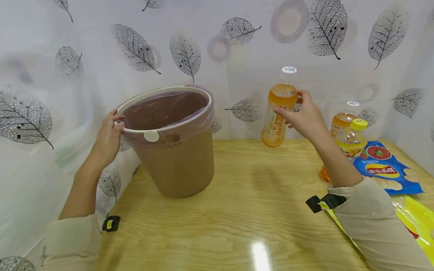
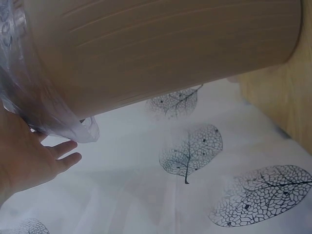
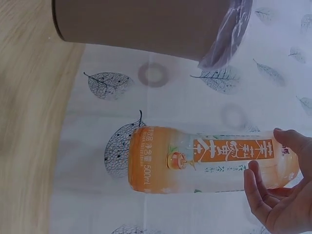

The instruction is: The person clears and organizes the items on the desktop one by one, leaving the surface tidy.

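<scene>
The tan bin [image 1: 183, 169], lined with a translucent lilac bag [image 1: 203, 126], is gripped at its left rim by the left hand [image 1: 109, 133], fingers curled over the edge. On its front wall, partly veiled by the liner, orange lettering ending in "BEAR" can be read.

To the right of the bin and apart from it, an orange drink bottle [image 1: 275, 122] is grasped by the right hand [image 1: 303, 116], thumb and fingers closed around its upper body. It is held slightly tilted, white cap [image 1: 289, 70] up. On its label, "500ml" is printed near the base, and large white Chinese characters are set on orange.

Between bin and bottle, only the leaf-printed sheet [image 1: 196, 41] is seen behind a gap of open air. Well right of the bin, a second orange bottle [image 1: 341, 120], a yellow-capped bottle [image 1: 351, 141] and a blue snack bag [image 1: 386, 171] are grouped; the bag's logo resembles Lay's. Nearer than these, still right of the bin, a yellow bag [image 1: 418, 222] is partly covered by the sleeve [image 1: 376, 222]. The table's [image 1: 237, 210] far edge is met beside the bin.
</scene>
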Demonstrator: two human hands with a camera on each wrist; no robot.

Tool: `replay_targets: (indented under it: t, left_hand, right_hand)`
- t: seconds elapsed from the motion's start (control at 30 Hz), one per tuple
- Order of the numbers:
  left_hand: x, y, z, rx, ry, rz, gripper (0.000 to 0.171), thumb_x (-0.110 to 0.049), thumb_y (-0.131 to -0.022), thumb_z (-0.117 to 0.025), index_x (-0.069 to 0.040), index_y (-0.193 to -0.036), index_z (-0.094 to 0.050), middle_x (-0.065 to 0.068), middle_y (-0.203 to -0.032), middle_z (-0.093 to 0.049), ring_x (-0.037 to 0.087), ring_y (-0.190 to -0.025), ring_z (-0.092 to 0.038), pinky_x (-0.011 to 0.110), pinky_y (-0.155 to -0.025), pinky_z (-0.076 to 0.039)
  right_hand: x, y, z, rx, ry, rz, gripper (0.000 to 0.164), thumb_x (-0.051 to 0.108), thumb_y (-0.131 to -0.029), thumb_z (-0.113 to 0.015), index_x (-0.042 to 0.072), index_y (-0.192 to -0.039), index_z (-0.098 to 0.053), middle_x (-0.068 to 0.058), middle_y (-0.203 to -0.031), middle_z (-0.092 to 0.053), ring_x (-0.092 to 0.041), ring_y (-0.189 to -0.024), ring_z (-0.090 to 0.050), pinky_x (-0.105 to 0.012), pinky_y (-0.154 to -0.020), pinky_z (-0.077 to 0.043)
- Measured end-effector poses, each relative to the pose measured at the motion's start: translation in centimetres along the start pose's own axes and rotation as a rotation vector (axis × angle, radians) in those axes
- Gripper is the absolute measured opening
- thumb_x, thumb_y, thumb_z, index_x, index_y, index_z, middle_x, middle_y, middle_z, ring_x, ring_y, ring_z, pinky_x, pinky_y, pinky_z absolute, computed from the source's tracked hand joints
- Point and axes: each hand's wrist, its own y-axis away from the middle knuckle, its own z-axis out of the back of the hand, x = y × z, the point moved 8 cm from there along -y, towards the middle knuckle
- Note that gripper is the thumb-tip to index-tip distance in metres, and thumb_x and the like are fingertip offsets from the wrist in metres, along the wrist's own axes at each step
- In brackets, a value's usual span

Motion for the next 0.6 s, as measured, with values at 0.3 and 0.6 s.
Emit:
replay_targets:
  t: [0.3, 0.6]
  left_hand:
    - [0.1, 0.0, -0.1, 0.002, 0.002, -0.009, 0.049, -0.022, -0.098, -0.019, 0.013, -0.13, -0.032, 0.023, -0.149, -0.006, 0.047, -0.131, -0.004, 0.061, -0.101, -0.002]
    - [0.0, -0.1, 0.0, 0.0, 0.008, -0.011, 0.049, -0.021, -0.098, -0.019, 0.014, -0.13, -0.031, 0.022, -0.149, -0.006, 0.047, -0.131, -0.006, 0.061, -0.101, -0.006]
  right_hand:
    - [2.9, -0.6, 0.2, -0.001, -0.007, 0.037, 0.09, 0.049, -0.08, -0.063, 0.007, -0.144, -0.016, -0.018, -0.138, -0.036, -0.031, -0.08, -0.06, -0.025, -0.059, -0.05]
    - [5.4, -0.7, 0.5, 0.001, -0.018, 0.044, 0.087, 0.049, -0.079, -0.064, 0.011, -0.143, -0.019, -0.013, -0.139, -0.036, -0.029, -0.083, -0.06, -0.027, -0.061, -0.051]
